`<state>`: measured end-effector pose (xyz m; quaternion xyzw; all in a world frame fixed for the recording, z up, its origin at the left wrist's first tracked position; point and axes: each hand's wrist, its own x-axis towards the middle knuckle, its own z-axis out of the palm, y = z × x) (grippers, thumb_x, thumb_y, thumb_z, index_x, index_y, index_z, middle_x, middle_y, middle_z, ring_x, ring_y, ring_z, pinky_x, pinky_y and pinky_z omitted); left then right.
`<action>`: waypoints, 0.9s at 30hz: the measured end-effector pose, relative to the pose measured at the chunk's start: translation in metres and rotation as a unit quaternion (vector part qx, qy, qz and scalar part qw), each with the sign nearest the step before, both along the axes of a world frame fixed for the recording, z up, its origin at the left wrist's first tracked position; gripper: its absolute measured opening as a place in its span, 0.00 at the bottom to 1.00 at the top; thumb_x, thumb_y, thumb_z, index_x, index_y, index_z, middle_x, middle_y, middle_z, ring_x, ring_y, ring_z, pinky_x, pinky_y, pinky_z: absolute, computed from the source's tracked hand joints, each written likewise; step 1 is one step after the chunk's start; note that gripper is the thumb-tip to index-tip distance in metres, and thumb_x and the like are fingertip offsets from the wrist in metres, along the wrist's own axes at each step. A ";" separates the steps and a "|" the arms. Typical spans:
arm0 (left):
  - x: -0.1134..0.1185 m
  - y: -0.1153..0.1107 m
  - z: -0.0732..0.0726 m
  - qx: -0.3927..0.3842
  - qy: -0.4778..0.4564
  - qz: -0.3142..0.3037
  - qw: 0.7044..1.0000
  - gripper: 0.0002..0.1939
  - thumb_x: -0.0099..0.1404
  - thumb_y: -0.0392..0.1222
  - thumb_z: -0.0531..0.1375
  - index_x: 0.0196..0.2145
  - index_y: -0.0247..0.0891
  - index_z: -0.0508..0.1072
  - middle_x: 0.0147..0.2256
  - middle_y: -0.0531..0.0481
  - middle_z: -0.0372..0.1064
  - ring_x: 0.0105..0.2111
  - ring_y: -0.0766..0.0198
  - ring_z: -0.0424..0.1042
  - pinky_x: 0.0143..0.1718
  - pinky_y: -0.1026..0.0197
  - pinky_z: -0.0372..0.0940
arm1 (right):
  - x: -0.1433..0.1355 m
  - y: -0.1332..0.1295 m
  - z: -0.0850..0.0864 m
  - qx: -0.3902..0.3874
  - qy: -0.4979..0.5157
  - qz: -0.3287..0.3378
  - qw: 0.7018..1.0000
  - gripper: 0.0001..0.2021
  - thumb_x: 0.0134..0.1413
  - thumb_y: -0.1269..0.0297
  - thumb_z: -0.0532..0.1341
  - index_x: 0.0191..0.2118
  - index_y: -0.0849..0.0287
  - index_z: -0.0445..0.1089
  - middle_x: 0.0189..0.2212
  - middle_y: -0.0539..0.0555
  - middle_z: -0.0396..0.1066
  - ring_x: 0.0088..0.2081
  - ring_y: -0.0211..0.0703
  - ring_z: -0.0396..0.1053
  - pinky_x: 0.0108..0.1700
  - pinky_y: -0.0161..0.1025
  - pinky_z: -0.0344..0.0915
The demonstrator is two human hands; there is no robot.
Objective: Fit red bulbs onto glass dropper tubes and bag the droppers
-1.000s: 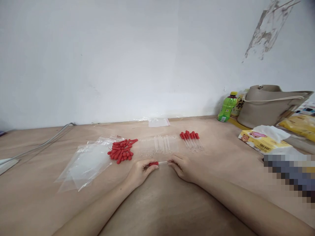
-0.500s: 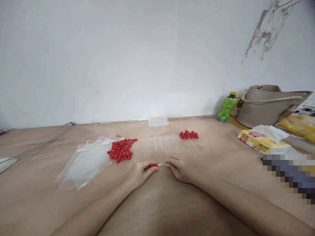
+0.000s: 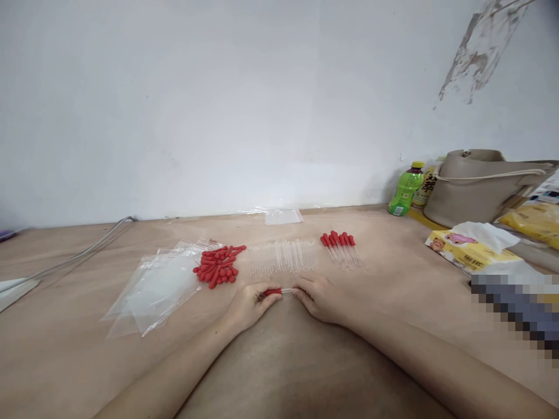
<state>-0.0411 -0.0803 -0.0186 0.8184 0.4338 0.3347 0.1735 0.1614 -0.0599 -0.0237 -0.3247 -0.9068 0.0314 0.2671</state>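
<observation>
My left hand pinches a red rubber dropper bulb. A clear glass dropper tube reaches from the bulb's open end to my right hand, whose thumb and fingers grip its other end. How deep the tube sits in the bulb is hidden. Just beyond my left hand lies a heap of loose red bulbs. Several bare glass tubes are lined up past both hands. To their right rest several droppers with red bulbs fitted, bulbs pointing toward the wall.
Clear zip bags overlap on the left, near a grey cable. Another small bag lies by the wall. On the right are a green bottle, a beige bag, a yellow tissue pack and a pixelated dark object.
My hands are slightly closer together and less of the glass tube shows between them. The whole view has shifted a little.
</observation>
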 end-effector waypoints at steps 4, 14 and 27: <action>-0.002 0.001 0.000 -0.005 0.002 0.011 1.000 0.11 0.60 0.41 0.55 0.39 0.38 0.70 0.29 0.51 0.69 0.26 0.67 0.67 0.28 0.65 0.64 | 0.008 0.000 0.008 0.019 -0.024 -0.024 0.999 0.10 0.54 0.68 0.51 0.28 0.61 0.68 0.29 0.54 0.65 0.32 0.38 0.62 0.35 0.34 0.56; -0.004 0.003 0.004 -0.014 0.047 0.019 0.999 0.10 0.60 0.41 0.53 0.36 0.37 0.72 0.30 0.49 0.67 0.25 0.67 0.65 0.27 0.65 0.62 | 0.064 0.064 0.029 -0.115 0.060 -0.356 0.926 0.13 0.47 0.61 0.54 0.17 0.60 0.64 0.18 0.52 0.66 0.23 0.37 0.62 0.25 0.32 0.51; -0.005 0.005 0.002 -0.016 0.054 0.013 0.998 0.10 0.60 0.39 0.53 0.36 0.36 0.72 0.31 0.48 0.67 0.26 0.67 0.64 0.29 0.64 0.61 | 0.050 0.063 0.017 -0.099 0.000 -0.396 0.913 0.14 0.47 0.54 0.53 0.23 0.58 0.68 0.23 0.52 0.68 0.28 0.41 0.64 0.29 0.34 0.52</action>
